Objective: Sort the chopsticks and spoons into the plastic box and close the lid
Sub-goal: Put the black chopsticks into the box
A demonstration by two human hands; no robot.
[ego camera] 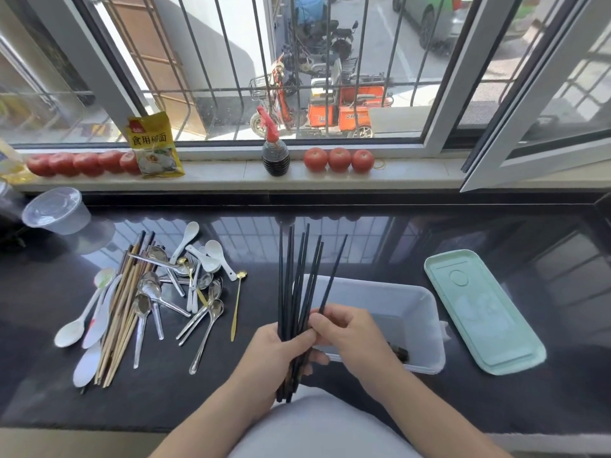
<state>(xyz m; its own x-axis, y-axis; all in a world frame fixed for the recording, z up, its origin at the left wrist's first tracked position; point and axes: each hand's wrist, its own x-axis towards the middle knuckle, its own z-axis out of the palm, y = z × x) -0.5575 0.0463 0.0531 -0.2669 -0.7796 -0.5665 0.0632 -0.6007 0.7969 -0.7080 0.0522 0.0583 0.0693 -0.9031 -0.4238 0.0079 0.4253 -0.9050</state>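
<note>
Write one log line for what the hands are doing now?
left hand: grips black chopsticks | right hand: pinches one | box: open | lid: beside it

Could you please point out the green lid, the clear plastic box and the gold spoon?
green lid (479, 312), head view, centre of its top face.
clear plastic box (373, 289), head view, far wall.
gold spoon (236, 305), head view, middle of its handle.
</note>
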